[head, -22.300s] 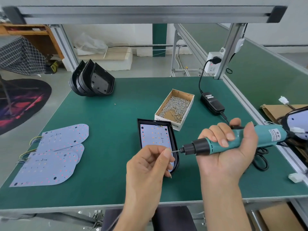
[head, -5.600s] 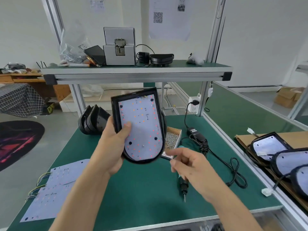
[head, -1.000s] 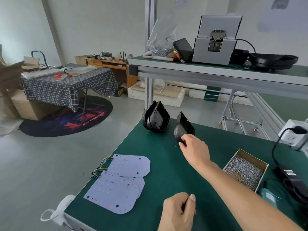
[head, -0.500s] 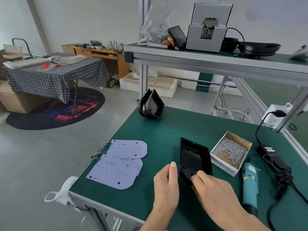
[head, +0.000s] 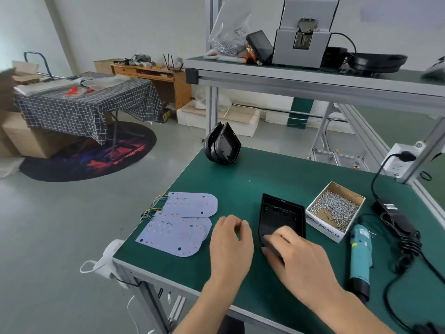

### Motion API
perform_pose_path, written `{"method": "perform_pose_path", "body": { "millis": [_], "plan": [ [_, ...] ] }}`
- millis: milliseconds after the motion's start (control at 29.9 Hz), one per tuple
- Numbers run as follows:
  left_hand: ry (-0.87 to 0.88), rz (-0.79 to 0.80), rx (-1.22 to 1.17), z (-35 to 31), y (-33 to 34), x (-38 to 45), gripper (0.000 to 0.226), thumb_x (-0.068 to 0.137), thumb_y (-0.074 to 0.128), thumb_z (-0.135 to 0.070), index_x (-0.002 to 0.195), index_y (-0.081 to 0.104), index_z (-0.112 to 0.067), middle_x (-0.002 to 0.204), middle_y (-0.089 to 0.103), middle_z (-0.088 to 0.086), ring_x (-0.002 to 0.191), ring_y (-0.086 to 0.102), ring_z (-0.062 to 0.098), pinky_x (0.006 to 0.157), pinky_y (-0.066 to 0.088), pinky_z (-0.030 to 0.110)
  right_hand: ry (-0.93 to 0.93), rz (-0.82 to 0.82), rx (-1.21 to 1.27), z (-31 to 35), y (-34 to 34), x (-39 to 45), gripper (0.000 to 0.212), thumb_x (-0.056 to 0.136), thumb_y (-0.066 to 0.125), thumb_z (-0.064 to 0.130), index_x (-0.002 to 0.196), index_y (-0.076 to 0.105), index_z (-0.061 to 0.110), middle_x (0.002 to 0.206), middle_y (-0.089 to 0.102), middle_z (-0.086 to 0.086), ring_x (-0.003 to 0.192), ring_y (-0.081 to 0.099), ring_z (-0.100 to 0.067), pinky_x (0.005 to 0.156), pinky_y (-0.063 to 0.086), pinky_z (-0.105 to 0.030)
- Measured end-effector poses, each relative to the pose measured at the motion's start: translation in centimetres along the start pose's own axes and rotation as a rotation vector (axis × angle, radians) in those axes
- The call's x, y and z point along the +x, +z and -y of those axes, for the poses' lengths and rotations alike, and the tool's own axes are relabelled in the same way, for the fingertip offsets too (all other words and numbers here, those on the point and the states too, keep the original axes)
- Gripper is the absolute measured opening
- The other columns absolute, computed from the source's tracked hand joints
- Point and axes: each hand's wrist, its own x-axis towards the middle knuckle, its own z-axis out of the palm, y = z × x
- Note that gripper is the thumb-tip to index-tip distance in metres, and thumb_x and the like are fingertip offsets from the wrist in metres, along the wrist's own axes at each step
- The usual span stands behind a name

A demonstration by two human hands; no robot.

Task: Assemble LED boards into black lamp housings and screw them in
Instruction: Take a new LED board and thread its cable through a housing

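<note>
Right hand (head: 297,255) down on near end of empty black lamp housing (head: 281,216), fingers curled over its rim, gripping. Housing flat on green bench (head: 277,169), beside screw box (head: 336,209). Left hand (head: 231,242) hovering between housing and LED boards (head: 179,224), fingers loosely bent, holding nothing.
</note>
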Motion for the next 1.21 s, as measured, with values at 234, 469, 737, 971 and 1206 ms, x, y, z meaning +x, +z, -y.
{"method": "perform_pose_path", "body": {
  "millis": [234, 469, 737, 971, 1206],
  "plan": [
    [-0.037, 0.199, 0.897, 3.1, -5.8, 2.6, 0.047, 0.107, 0.034, -0.042, 0.148, 0.039, -0.021, 0.163, 0.027, 0.007, 0.154, 0.016, 0.036, 0.123, 0.017, 0.052, 0.097, 0.118, 0.334, 3.9, 2.7, 9.2, 0.017, 0.101, 0.064, 0.03, 0.11, 0.078, 0.026, 0.095, 0.067, 0.013, 0.082, 0.064, -0.01, 0.079, 0.054, -0.035],
    [0.032, 0.281, 0.96, 5.5, -6.4, 1.8, 0.049, 0.104, 0.035, -0.049, 0.145, 0.038, -0.021, 0.156, 0.031, 0.01, 0.143, 0.029, 0.035, 0.113, 0.027, 0.047, 0.082, 0.37, 0.383, 10.0, 9.2, 19.9, 0.025, 0.1, 0.054, 0.017, 0.109, 0.077, 0.012, 0.107, 0.076, -0.005, 0.104, 0.067, -0.03, 0.088, 0.056, -0.043],
    [0.103, 0.121, 0.846, 6.9, -6.0, 0.7, 0.05, 0.087, 0.069, -0.038, 0.132, 0.066, -0.015, 0.137, 0.061, 0.016, 0.128, 0.056, 0.042, 0.106, 0.045, 0.061, -0.07, 0.596, 0.166, 14.0, 15.4, 24.5, 0.047, 0.107, 0.052, 0.039, 0.151, 0.051, 0.021, 0.153, 0.046, -0.013, 0.142, 0.042, -0.035, 0.112, 0.039, -0.048],
    [0.094, 0.1, 0.8, 7.4, -5.6, 0.9, 0.052, 0.091, 0.045, -0.042, 0.134, 0.066, -0.021, 0.141, 0.061, 0.015, 0.132, 0.056, 0.039, 0.107, 0.046, 0.062, -0.122, 0.47, 0.16, 14.8, 17.2, 25.5, 0.023, 0.104, 0.058, 0.04, 0.119, 0.073, 0.03, 0.136, 0.054, -0.004, 0.132, 0.046, -0.029, 0.116, 0.03, -0.05],
    [0.129, 0.048, 0.788, 7.5, -5.5, 0.9, 0.051, 0.091, 0.043, -0.042, 0.132, 0.067, -0.022, 0.141, 0.061, 0.013, 0.132, 0.056, 0.038, 0.106, 0.047, 0.059, -0.116, 0.447, 0.203, 14.9, 16.8, 26.4, 0.016, 0.102, 0.062, 0.029, 0.104, 0.076, 0.023, 0.121, 0.064, 0.0, 0.123, 0.057, -0.024, 0.111, 0.035, -0.048]
  ]
}}
